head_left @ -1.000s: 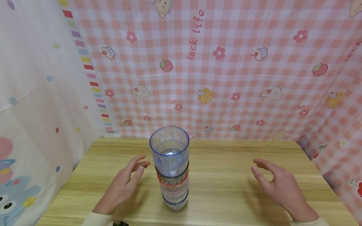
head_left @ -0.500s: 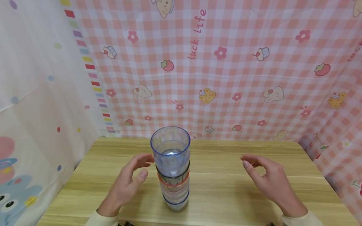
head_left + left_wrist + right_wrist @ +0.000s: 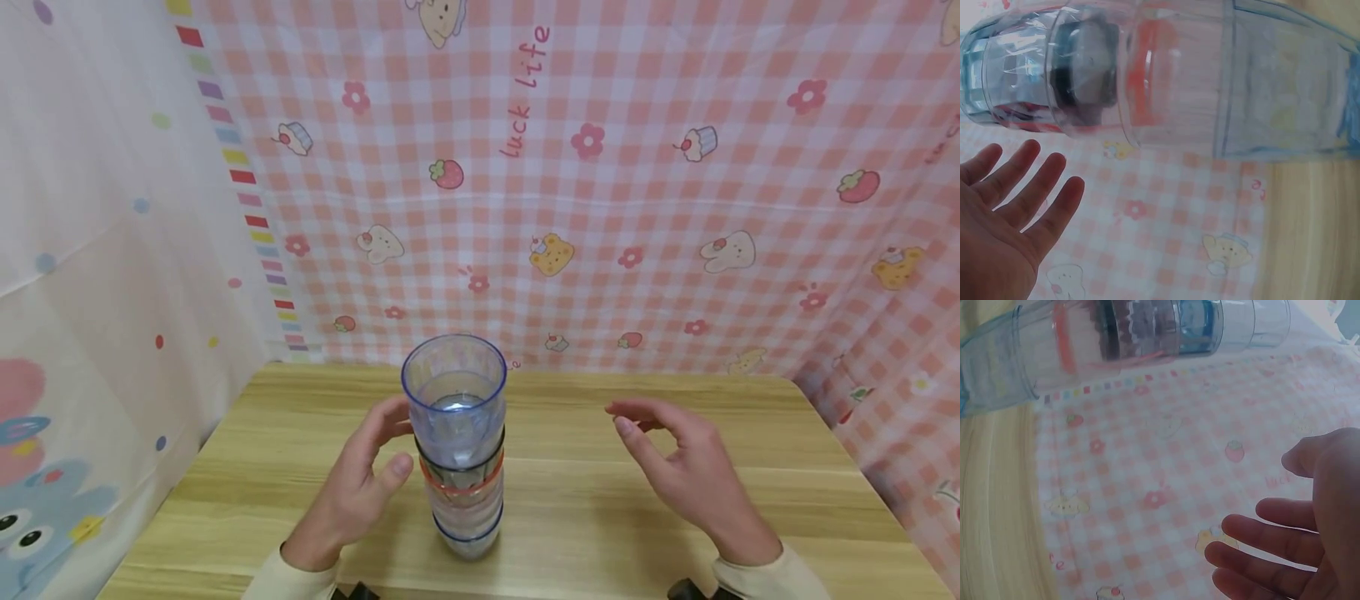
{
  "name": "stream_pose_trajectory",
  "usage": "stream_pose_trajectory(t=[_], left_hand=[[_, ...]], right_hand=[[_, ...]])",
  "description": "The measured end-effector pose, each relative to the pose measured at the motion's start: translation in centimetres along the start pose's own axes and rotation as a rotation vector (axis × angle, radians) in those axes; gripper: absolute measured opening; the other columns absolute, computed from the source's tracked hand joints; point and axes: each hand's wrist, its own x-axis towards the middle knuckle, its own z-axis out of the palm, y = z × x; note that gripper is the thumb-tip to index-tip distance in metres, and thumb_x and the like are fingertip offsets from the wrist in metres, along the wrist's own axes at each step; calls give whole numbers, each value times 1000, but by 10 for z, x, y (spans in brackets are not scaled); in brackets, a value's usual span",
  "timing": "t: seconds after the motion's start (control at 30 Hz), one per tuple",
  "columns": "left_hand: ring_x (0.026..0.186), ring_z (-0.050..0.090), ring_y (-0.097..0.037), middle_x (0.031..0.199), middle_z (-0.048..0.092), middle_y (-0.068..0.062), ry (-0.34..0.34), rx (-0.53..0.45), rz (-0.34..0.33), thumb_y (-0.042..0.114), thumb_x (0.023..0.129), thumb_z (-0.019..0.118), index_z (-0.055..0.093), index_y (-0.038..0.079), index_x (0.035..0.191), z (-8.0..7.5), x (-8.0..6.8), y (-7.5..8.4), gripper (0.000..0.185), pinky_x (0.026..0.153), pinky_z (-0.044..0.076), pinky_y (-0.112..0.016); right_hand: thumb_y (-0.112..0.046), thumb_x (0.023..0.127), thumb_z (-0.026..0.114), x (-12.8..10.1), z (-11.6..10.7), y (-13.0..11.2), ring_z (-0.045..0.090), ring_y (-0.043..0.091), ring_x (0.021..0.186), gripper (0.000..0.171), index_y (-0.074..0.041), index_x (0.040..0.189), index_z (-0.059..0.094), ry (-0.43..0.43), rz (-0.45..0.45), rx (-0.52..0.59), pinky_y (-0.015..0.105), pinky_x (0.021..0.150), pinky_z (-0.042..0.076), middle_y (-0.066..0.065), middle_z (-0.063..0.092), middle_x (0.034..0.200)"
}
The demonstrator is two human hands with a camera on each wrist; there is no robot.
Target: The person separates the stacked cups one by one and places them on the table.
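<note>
A stack of nested clear plastic cups [image 3: 457, 450] with blue, black and red rims stands upright on the wooden table [image 3: 600, 517], near its front. My left hand [image 3: 386, 442] is just left of the stack, fingers and thumb spread towards it. In the left wrist view the stack [image 3: 1166, 81] and that hand [image 3: 1022, 187] are apart, the fingers straight. My right hand [image 3: 630, 421] hovers to the right of the stack with a clear gap, fingers relaxed and empty. The right wrist view shows the stack [image 3: 1122, 337] well away from the right hand [image 3: 1260, 544].
A pink checked cloth [image 3: 600, 208] with cartoon prints hangs behind the table and along the right. A white dotted cloth [image 3: 97, 275] hangs on the left. Bare wood lies on both sides of the stack.
Both hands have moved inward towards the cup stack. The left hand now sits right beside it; the right hand has slid left and closer. The stack has not moved.
</note>
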Motion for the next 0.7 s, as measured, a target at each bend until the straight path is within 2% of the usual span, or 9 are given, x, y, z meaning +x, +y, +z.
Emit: stream_pose_trajectory(t=[0.17,0.4,0.7], left_hand=[[133,62,-15,149,63,-7,20,-14,31,39,113,53,46,1,156,3,5,1,58,112,53,-37],[137,59,-12,150,63,-2,34,-51,76,46,110,58,42,-1,158,8,11,6,69,111,52,-34],[133,63,-19,148,62,-17,36,-69,94,56,106,62,38,1,161,15,19,12,82,111,53,-37]], right_hand=[[1,97,74,6,6,-8,69,1,93,29,-14,121,79,-21,-19,35,13,84,53,0,83,111],[5,95,74,14,17,-21,71,4,97,34,-13,123,78,-25,-73,101,16,90,55,2,83,113],[8,93,73,23,34,-35,75,16,100,36,-6,127,74,-29,-210,223,21,90,58,11,81,113]])
